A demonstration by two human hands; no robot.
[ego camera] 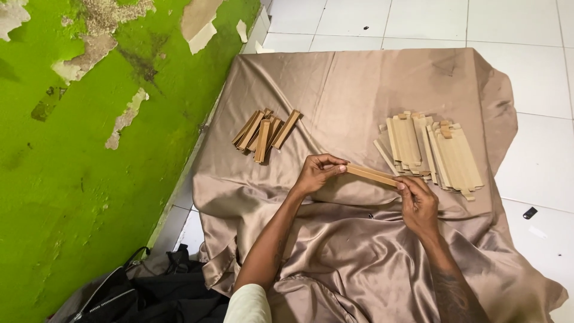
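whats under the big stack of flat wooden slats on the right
The stack of flat wooden slats lies on the tan satin cloth, which covers the white tiled floor. Whatever lies beneath the cloth there is hidden.

The room is evenly and brightly lit, soft light with no hard source showing. The shiny tan satin cloth (359, 90) catches a pale sheen along its folds, strongest at the centre and lower middle of the frame. The white floor tiles (526, 36) at upper right look nearly washed out. Shadows are faint and short, just under the pale wooden strips (433, 152) at right. The peeling green wall (72, 179) at left bows slightly with wide-lens distortion. Everything stays reasonably sharp; no motion blur shows.
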